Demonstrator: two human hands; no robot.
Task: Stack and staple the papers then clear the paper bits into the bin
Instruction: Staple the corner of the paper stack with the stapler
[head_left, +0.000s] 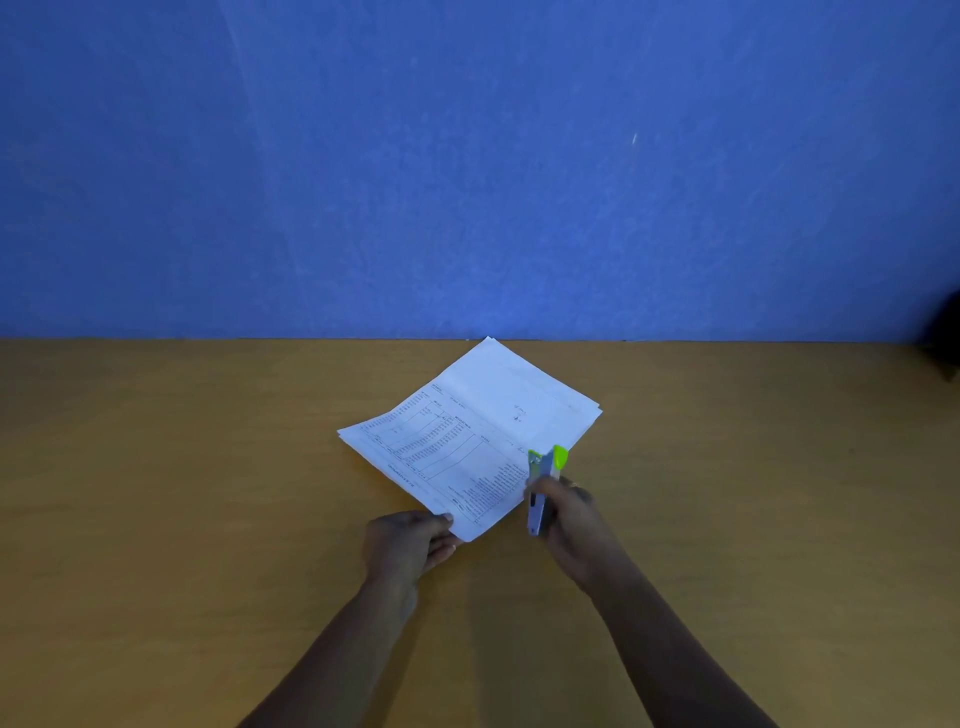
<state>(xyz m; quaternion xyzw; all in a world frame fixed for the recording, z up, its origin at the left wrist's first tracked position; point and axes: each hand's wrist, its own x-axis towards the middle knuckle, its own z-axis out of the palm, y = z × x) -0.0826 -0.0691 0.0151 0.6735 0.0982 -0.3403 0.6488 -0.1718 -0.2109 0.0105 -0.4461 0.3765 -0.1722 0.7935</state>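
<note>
Wall (467, 156): plain blue, fills the whole top half of our view, nothing happening up there
Table (156, 467): wooden top running back to the wall. We can't spot a bin or any loose paper bits on it, so we reckon the clearing-up half of the job hasn't begun
Papers (467, 431): white printed sheets already gathered into one stack, lying at an angle near the middle of the table, far corner almost at the wall. The edges fan out a little on the left and right sides, so the stack isn't perfectly square. Stacking looks done to us, stapling is the step we're on
Right hand (571, 525): fingers curled round the stapler body, holding it just at the near-right edge of the stack
Left hand (405, 540): pinching the near corner of the papers, thumb on top and fingers underneath, keeping the stack steady
Stapler (543, 483): grey with bright green ends, pointing away from us. The two green tips stand apart, so it looks un-squeezed, but we can't tell if the paper edge is actually between them. Our guess for the next move: slide the edge fully in, keep the corner pinned so the sheets don't skew, then squeeze hard
</note>
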